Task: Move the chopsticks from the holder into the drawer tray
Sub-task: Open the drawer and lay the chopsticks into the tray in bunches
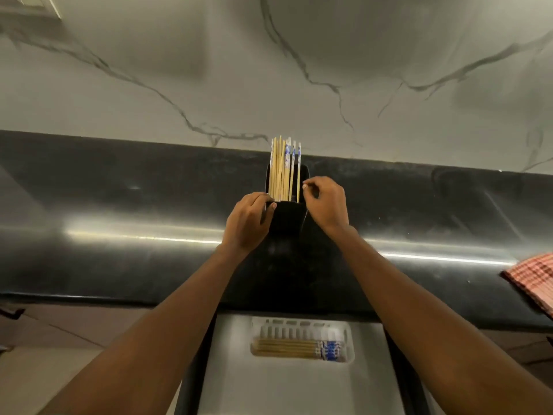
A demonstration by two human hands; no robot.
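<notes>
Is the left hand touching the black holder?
Touching. The head view shows the left hand wrapped on the holder, its thumb lying over the near rim beside the chopsticks.

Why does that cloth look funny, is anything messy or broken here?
Nothing is broken or spilled. The checked cloth only hangs a little over the counter edge on the right. Chopsticks stand neatly in the holder.

black holder (pixel 288 217), red checked cloth (pixel 534 280)
</notes>
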